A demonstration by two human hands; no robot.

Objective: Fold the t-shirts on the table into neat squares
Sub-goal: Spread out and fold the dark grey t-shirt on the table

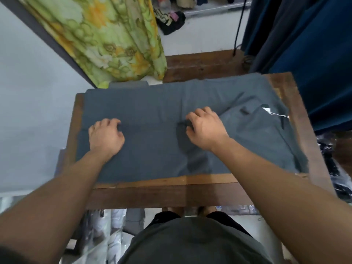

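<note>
Behind the wooden table [209,185] hung a green floral curtain [114,39] and a dark blue cloth [314,54]. A grey t-shirt [152,103] lay spread flat over almost the whole tabletop, its white tag [266,109] toward the right side. On its middle rested the left hand [105,136] and the right hand [206,128], fingers curled down, each pinching a small ridge of fabric. They probably held one line so that the next fold would come out straight.

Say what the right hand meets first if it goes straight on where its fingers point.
Only more of the grey t-shirt it pinches; the right hand points across it, seemingly unobstructed as far as the picture shows.
</note>
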